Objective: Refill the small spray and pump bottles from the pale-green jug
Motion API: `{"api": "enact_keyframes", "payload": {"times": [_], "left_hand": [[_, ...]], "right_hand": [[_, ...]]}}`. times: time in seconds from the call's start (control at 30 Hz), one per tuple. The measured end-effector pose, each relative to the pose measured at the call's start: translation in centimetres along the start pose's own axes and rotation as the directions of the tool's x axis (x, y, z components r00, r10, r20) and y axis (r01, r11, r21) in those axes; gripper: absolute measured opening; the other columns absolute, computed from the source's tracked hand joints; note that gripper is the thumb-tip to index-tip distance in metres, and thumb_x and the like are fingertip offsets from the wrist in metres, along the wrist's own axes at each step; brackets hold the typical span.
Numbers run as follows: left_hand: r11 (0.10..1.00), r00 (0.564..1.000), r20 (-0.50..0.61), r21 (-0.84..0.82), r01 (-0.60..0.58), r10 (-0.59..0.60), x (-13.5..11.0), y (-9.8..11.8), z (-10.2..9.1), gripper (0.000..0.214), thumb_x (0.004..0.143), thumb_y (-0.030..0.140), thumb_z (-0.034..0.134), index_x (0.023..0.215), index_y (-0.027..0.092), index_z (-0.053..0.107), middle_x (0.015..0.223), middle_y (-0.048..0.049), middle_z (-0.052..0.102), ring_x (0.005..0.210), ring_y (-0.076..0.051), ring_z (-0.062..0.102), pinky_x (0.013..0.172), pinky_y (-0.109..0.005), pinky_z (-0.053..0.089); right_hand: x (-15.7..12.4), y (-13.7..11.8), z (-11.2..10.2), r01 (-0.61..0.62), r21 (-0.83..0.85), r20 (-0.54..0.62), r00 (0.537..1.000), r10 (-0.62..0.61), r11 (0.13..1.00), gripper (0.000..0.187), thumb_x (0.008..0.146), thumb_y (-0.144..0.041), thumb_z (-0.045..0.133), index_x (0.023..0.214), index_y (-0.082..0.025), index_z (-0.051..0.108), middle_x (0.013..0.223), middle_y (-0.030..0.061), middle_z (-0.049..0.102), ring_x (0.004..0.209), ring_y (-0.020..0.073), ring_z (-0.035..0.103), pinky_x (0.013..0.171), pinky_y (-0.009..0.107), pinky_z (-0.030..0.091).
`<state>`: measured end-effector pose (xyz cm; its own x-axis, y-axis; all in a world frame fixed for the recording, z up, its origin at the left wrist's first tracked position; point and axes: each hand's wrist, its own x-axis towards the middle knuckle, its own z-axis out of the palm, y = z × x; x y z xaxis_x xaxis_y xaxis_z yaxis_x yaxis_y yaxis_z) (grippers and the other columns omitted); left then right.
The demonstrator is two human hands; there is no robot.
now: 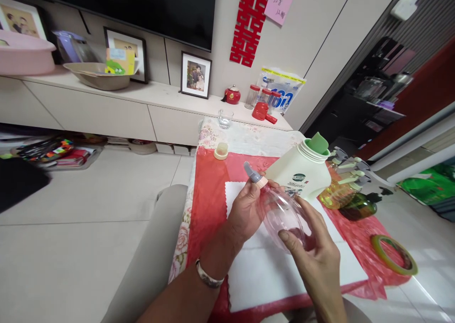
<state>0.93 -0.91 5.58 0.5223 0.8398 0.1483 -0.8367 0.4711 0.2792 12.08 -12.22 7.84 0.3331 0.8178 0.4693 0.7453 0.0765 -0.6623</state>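
Observation:
A clear pinkish plastic bottle (279, 214) with a grey spout on a pale collar is tilted between my two hands, over a white sheet on the table. My left hand (245, 211) is closed round its neck, just below the collar. Around the bottle's lower body wrap the thumb and fingers of my right hand (318, 249). Right behind stands a large pale green detergent jug (302, 169), its mouth uncapped and showing a green pour lip. A cream cap (221, 151) sits on the red cloth to the left.
Several pump bottles with yellow liquid (339, 190) and a dark green bottle (359, 206) stand on the right. A tape roll (394, 255) lies at the right edge. A glass cup (225, 118) is at the table's far end, before a low cabinet (174, 107) with photo frames.

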Motion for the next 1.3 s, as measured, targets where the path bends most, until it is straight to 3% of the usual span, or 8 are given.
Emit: {"api": "enact_keyframes", "payload": {"times": [0.23,0.57,0.8,0.93,1.03,1.1,1.17,1.3], "left_hand": [[0.990,0.998,-0.056,-0.144,0.004,-0.012,0.2,0.6,-0.2,0.021,0.093,0.035,0.062,0.112,0.026,0.065,0.100,-0.0033,0.070,0.111,-0.028,0.067,0.101,-0.050,0.049],[0.991,0.996,-0.075,-0.130,0.038,-0.048,0.2,0.8,0.0,0.021,0.095,0.036,0.058,0.104,0.020,0.068,0.098,-0.0048,0.070,0.109,-0.028,0.067,0.104,-0.051,0.047],[0.999,0.999,-0.044,-0.033,-0.019,0.018,0.2,1.0,0.3,0.014,0.092,0.027,0.063,0.099,0.017,0.069,0.099,-0.0067,0.071,0.116,-0.029,0.066,0.111,-0.049,0.043],[1.000,1.000,-0.018,-0.013,-0.013,0.013,0.1,0.7,0.1,0.015,0.091,0.026,0.063,0.097,0.014,0.070,0.095,-0.0082,0.072,0.115,-0.031,0.067,0.111,-0.051,0.042],[1.000,1.000,-0.025,-0.018,-0.016,0.015,0.1,0.5,0.1,0.015,0.092,0.025,0.063,0.099,0.013,0.069,0.095,-0.0085,0.071,0.111,-0.031,0.068,0.110,-0.052,0.044],[0.999,0.999,-0.037,-0.023,-0.024,0.023,0.0,0.4,0.1,0.014,0.092,0.025,0.063,0.098,0.013,0.069,0.094,-0.0077,0.071,0.108,-0.029,0.069,0.109,-0.051,0.045],[0.999,0.998,-0.053,-0.031,-0.031,0.030,0.1,0.3,0.1,0.014,0.092,0.025,0.062,0.097,0.014,0.069,0.092,-0.0066,0.071,0.107,-0.029,0.070,0.108,-0.051,0.046],[0.998,0.995,-0.096,-0.045,-0.045,0.040,0.2,0.3,0.0,0.014,0.092,0.026,0.062,0.096,0.014,0.068,0.089,-0.0059,0.071,0.107,-0.028,0.070,0.107,-0.051,0.047]], "right_hand": [[-0.8,0.2,1.0,0.289,-0.213,-0.038,0.952,-0.304,0.933,0.087,0.087,-0.040,0.070,0.158,-0.032,0.022,0.155,0.0140,0.028,0.143,0.0339,0.032,0.105,0.055,0.046],[-0.4,1.0,-0.3,0.508,-0.388,0.089,0.851,-0.518,0.769,0.096,0.087,-0.030,0.072,0.161,-0.024,0.012,0.151,0.0196,0.035,0.138,0.0367,0.039,0.106,0.060,0.042],[-1.4,1.4,-0.5,0.407,-0.289,0.040,0.909,-0.414,0.866,0.086,0.089,-0.039,0.066,0.160,-0.028,0.019,0.150,0.0156,0.038,0.136,0.0356,0.041,0.103,0.057,0.046],[-2.0,2.0,-0.2,0.020,0.055,0.024,0.999,-0.021,0.998,0.073,0.098,-0.053,0.044,0.161,-0.028,0.015,0.147,0.0164,0.043,0.108,0.0283,0.063,0.078,0.043,0.058],[-1.9,1.3,0.2,-0.310,0.389,0.139,0.951,0.277,0.867,0.073,0.100,-0.065,0.023,0.161,-0.029,0.006,0.146,0.0189,0.043,0.093,0.0241,0.068,0.062,0.035,0.057],[-1.7,0.5,0.2,-0.413,0.511,0.230,0.911,0.343,0.754,0.076,0.097,-0.071,0.025,0.160,-0.036,0.003,0.152,0.0166,0.036,0.098,0.0245,0.067,0.067,0.037,0.057],[-1.7,-0.3,0.2,-0.398,0.528,0.240,0.917,0.318,0.750,0.084,0.091,-0.073,0.046,0.158,-0.043,0.006,0.158,0.0121,0.026,0.111,0.0268,0.062,0.079,0.041,0.057],[-2.1,0.1,0.4,-0.166,0.298,0.067,0.986,0.153,0.940,0.099,0.080,-0.054,0.073,0.159,-0.040,0.014,0.155,0.0118,0.027,0.119,0.0297,0.054,0.090,0.047,0.054]]}}
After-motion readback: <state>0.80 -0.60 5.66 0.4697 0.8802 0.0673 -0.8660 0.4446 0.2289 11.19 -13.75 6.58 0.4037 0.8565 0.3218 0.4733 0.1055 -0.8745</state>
